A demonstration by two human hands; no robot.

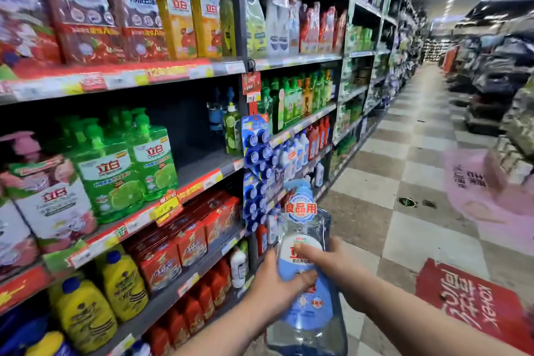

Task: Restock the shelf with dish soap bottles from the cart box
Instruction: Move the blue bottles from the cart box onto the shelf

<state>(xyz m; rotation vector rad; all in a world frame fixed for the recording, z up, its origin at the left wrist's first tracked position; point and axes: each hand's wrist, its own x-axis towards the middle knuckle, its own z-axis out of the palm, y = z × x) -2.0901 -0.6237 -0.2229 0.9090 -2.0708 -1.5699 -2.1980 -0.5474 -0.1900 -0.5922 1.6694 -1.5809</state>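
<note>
Hands grip a clear blue dish soap bottle (306, 228). The left hand (278, 283) curls around its left side and the right hand (332, 266) around its right side. The bottle is between them, pump top up. Up and left of the hands, green bottles (130, 165) stand on the shelf (202, 179).

Both hands, left hand (278, 283) and right hand (338, 267), are gripping a clear blue-labelled dish soap bottle (306, 277). Green bottles (127, 165) are standing on the shelf (199, 182) beside it.
</note>
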